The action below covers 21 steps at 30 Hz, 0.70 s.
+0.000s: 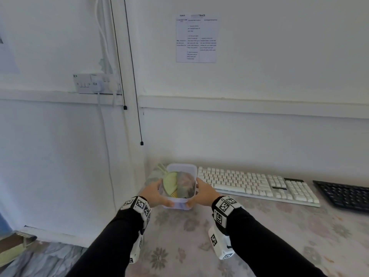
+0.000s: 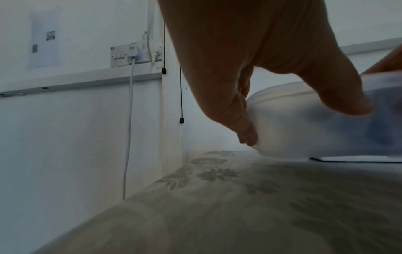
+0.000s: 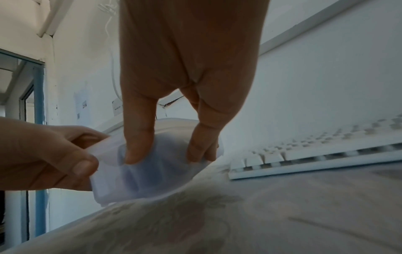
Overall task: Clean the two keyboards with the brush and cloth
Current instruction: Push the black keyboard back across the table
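A translucent plastic tub (image 1: 180, 203) sits at the table's left end, near the corner of the wall. In it lie a pale green brush (image 1: 169, 183) and a grey cloth (image 1: 186, 183). My left hand (image 1: 157, 193) grips the tub's left side and my right hand (image 1: 201, 193) its right side, thumbs on the near wall. In the left wrist view my left hand (image 2: 304, 125) spans the tub (image 2: 289, 137). In the right wrist view my right hand (image 3: 166, 156) clasps the tub (image 3: 135, 182). A white keyboard (image 1: 257, 184) lies just right of the tub. Beyond it is a black keyboard (image 1: 343, 194).
A floral tablecloth (image 1: 189, 246) covers the table. The wall (image 1: 259, 136) rises right behind the tub and keyboards. Two black cords (image 1: 139, 124) hang at the corner beside a wall socket (image 1: 89, 82). The table's left edge drops off just left of my left hand.
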### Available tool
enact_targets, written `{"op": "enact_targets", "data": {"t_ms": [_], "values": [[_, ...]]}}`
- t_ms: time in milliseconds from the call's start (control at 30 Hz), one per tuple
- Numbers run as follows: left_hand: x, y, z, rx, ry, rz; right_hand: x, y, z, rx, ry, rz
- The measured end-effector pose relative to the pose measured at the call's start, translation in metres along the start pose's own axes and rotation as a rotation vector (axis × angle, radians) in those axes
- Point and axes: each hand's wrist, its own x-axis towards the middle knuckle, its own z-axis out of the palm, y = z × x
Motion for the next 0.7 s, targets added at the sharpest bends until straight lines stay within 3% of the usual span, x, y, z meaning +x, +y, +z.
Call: {"op": "enact_targets", "data": {"t_ms": [367, 700], "values": [[0.077, -0.018, -0.037, 0.022, -0.043, -0.004, 0.083, -0.014, 0.001, -0.020, 0.015, 0.039], [0.115, -0.023, -0.031, -0.002, -0.110, -0.035, 0.126, 0.011, 0.005, -0.004, 0.000, 0.071]]}}
